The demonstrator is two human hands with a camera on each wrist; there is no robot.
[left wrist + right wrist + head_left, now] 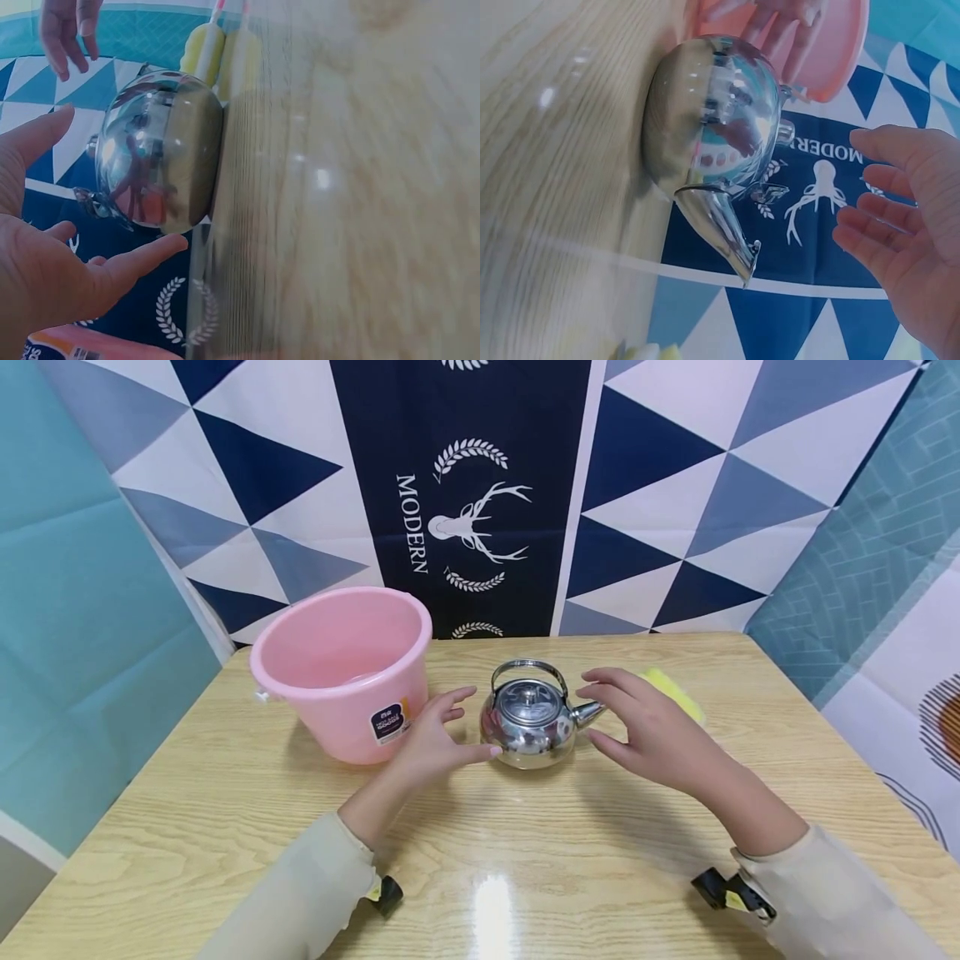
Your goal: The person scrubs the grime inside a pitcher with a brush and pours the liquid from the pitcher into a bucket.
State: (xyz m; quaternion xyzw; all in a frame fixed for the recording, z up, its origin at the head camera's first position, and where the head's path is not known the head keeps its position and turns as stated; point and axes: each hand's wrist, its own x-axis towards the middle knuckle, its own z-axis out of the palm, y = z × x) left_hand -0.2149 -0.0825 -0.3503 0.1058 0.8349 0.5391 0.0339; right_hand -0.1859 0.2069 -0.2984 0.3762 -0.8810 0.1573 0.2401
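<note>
A shiny metal teapot [529, 727] with a lid and an upright loop handle stands on the table, its spout pointing right. My left hand [435, 735] is at the teapot's left side, fingers spread, the thumb tip overlapping the pot's edge in the head view. On the other side, my right hand [637, 722] is held around the spout's end with thumb and fingers apart. The right wrist view shows the spout [716, 229] with a gap between it and the right hand [907, 217]. Neither hand grips anything.
A pink bucket [341, 689] stands left of the teapot, close behind my left hand. Behind my right hand lies a yellow sponge-like head [678, 693], and the left wrist view shows its thin handle [218, 10]. A patterned cloth [652, 493] hangs behind the wooden table [555, 852].
</note>
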